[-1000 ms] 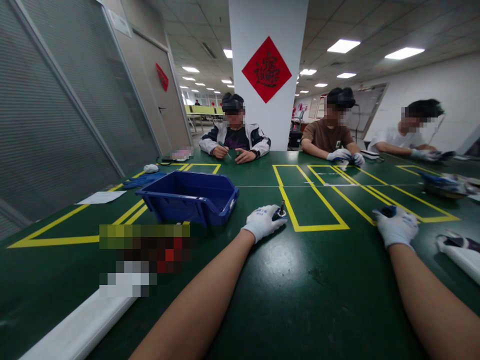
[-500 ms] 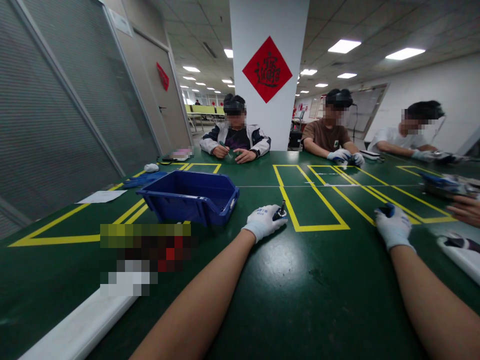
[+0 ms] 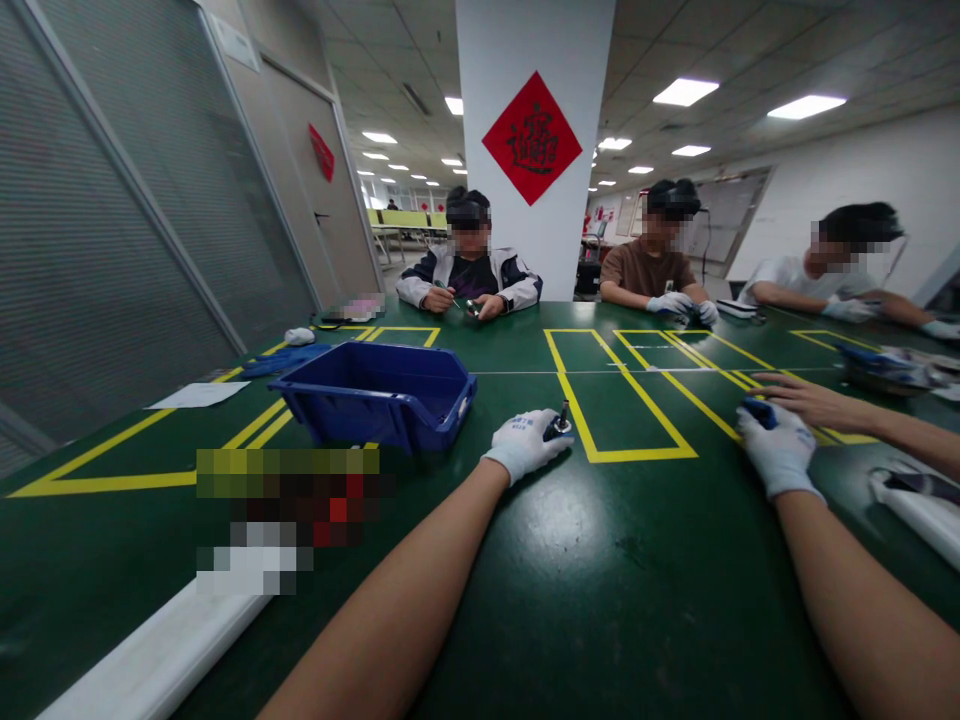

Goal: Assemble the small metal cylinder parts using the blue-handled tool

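My left hand [image 3: 526, 444], in a white glove, rests low over the green table [image 3: 600, 560] with its fingers closed. They grip a small dark-and-silver part with an upright metal stem [image 3: 562, 416]; its lower side is hidden by the glove. Farther right, my right hand [image 3: 777, 450] is curled, also in a white glove, with blue showing at the fingers. Whatever it may hold is hidden. Another person's bare hand [image 3: 806, 398] reaches in just beyond it. To the left of my left hand stands a blue plastic bin [image 3: 360, 410].
Yellow tape outlines [image 3: 645, 456] mark the table. A white bar-like object [image 3: 172, 640] lies at front left, its far end pixelated. Blue gloves [image 3: 281, 360] and a paper sheet [image 3: 199, 395] lie at left. Several people sit opposite, one a person in a brown shirt [image 3: 649, 268].
My right hand has shifted slightly left. The other person's bare hand has stretched in from the right edge, beside my right hand. My left hand stays nearly still with the part.
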Tool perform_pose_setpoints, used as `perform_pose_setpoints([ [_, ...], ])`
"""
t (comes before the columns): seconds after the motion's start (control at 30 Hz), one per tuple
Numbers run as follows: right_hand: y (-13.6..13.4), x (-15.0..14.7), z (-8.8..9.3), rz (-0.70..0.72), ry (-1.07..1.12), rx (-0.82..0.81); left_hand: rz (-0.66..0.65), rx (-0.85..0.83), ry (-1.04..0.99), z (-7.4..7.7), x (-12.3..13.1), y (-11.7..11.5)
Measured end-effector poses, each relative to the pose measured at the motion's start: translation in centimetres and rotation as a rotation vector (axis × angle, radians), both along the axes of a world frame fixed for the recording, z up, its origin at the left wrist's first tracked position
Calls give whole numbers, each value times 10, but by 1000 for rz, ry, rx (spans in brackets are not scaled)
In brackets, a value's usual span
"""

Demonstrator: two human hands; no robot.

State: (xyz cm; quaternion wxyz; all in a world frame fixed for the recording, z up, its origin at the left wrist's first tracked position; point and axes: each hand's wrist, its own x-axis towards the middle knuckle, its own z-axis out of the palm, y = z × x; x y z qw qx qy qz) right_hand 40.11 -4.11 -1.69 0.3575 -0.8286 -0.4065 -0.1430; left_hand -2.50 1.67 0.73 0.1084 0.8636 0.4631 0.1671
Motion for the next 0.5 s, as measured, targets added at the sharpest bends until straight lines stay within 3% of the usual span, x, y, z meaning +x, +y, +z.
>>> perform_pose_setpoints([
  [0.1,7,-32,6,114,13,102,3,6,10,-1,0,2],
  [0.33,29,-153,12,525,-38,150,-5,17,5,-1,0,2],
  [0.43,31,-164,13,599,-75,140,-17,24,2,-2,0,2],
  [0.5,31,-145,13,481,-68,162,-17,27,6,-3,0,3],
])
